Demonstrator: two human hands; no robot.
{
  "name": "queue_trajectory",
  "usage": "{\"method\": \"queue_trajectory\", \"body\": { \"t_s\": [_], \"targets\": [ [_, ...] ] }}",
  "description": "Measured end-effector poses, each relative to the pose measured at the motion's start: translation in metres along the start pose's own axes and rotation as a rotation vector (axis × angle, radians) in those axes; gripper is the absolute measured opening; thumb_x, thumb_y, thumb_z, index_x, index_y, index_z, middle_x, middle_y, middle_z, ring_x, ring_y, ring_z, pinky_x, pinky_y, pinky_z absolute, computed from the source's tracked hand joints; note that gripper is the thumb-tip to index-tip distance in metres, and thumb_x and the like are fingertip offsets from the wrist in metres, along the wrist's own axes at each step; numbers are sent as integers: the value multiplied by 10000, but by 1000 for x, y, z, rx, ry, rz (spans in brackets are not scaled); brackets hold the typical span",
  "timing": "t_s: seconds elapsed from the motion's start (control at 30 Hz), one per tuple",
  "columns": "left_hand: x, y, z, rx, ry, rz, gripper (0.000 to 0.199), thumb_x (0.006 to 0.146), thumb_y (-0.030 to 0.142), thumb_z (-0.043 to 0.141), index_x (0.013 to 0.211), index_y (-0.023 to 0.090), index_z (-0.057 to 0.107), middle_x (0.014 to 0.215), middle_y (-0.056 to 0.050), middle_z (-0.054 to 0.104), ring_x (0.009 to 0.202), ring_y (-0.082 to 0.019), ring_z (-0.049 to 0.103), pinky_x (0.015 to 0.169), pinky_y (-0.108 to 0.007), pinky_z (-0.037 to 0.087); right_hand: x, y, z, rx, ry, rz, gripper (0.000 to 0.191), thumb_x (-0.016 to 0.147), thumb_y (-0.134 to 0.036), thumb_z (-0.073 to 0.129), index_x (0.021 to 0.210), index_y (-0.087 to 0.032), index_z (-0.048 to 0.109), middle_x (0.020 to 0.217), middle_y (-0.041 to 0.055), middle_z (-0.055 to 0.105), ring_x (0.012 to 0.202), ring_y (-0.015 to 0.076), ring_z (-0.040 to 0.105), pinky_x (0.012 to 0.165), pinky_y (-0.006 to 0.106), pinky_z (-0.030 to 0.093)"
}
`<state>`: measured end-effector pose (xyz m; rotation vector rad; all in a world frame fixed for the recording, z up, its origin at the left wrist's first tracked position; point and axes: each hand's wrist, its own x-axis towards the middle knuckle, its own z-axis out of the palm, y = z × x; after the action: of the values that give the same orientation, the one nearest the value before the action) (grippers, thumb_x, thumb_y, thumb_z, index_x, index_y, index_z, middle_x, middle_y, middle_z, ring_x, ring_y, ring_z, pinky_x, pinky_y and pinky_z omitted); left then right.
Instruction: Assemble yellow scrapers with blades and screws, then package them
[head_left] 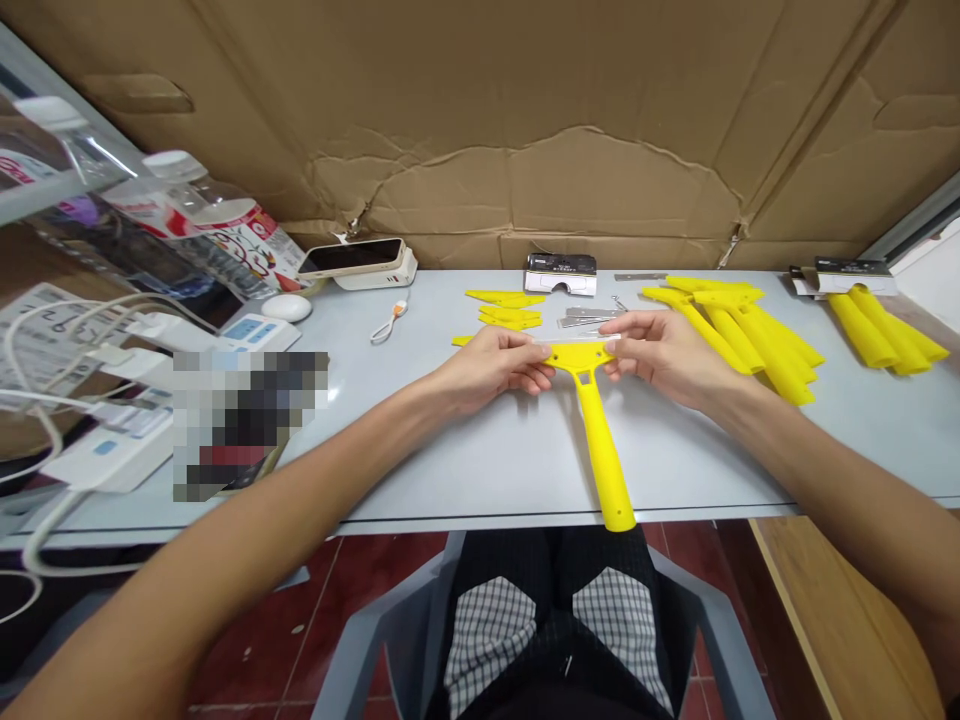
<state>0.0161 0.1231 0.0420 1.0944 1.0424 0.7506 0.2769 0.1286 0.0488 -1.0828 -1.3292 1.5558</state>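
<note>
A yellow scraper [602,450] is held by its wide head between my two hands, its handle slanting down toward the table's front edge. My left hand [499,362] pinches the left end of the head. At the right end, my right hand [664,352] grips with thumb and fingers. A thin clear strip [574,336] runs along the head's top edge; I cannot tell whether it is fixed there. Just beyond my right hand are metal blades [589,317]. Behind my left hand lie flat yellow pieces [510,316].
Several yellow scraper handles [772,340] are piled right, with more handles [885,325] under black-and-white packaging farther right. A black-and-white card [561,274] stands at the back. Left are a phone [352,257], a power strip [120,450], cables and bottles [240,235]. Cardboard [525,130] walls the rear.
</note>
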Motion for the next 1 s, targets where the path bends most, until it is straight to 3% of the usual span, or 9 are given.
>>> {"method": "queue_trajectory", "body": {
  "t_s": [0.23, 0.47, 0.73, 0.83, 0.9, 0.93, 1.0],
  "targets": [
    [2, -3, -1, 41, 32, 31, 193, 991, 167, 774, 819, 83, 797, 771, -116, 792, 588, -106, 686, 622, -239, 594, 2, 4, 0, -234, 8, -83, 195, 823, -228, 903, 963, -204, 770, 674, 35, 737, 560, 160, 667, 554, 314, 573],
    [2, -4, -1, -20, -16, -48, 173, 1010, 178, 720, 911, 78, 821, 879, -154, 815, 625, -122, 702, 625, -246, 611, 1, -1, -2, -114, 17, -78, 321, 753, -194, 934, 1005, -216, 737, 662, -19, 690, 545, 142, 635, 507, 293, 541],
    [4, -4, -3, 24, 48, 11, 196, 972, 139, 730, 811, 67, 814, 795, -141, 794, 584, -104, 662, 604, -226, 584, 1, -3, 0, -201, -2, -71, 309, 806, -308, 940, 1014, -224, 727, 695, 14, 721, 549, 164, 637, 526, 329, 538],
    [5, -2, -5, 53, 69, 11, 203, 963, 132, 729, 791, 69, 815, 787, -138, 789, 577, -101, 658, 584, -222, 572, 1, -20, -19, -451, 140, -186, 212, 932, -406, 830, 1033, -229, 772, 730, 43, 735, 582, 186, 645, 547, 350, 508],
    [5, -1, -6, 73, 69, 5, 214, 956, 137, 733, 766, 73, 808, 794, -143, 790, 581, -104, 659, 588, -231, 574, 4, -34, -42, -704, 361, -439, 151, 947, -370, 807, 1000, -228, 810, 899, 77, 793, 708, 199, 674, 644, 364, 517],
    [5, -1, -7, 81, 68, 5, 216, 952, 141, 735, 759, 77, 806, 801, -145, 791, 582, -105, 657, 593, -237, 577, 6, -39, -55, -851, 406, -513, 122, 939, -345, 804, 977, -231, 823, 940, 79, 806, 759, 208, 679, 705, 375, 521],
    [5, -1, -8, 96, 63, 6, 214, 944, 146, 736, 749, 87, 801, 810, -147, 795, 583, -105, 649, 603, -248, 581, 10, -44, -77, -1044, 350, -494, 94, 940, -301, 780, 944, -237, 848, 859, 67, 791, 735, 200, 649, 727, 381, 492]
  ]
}}
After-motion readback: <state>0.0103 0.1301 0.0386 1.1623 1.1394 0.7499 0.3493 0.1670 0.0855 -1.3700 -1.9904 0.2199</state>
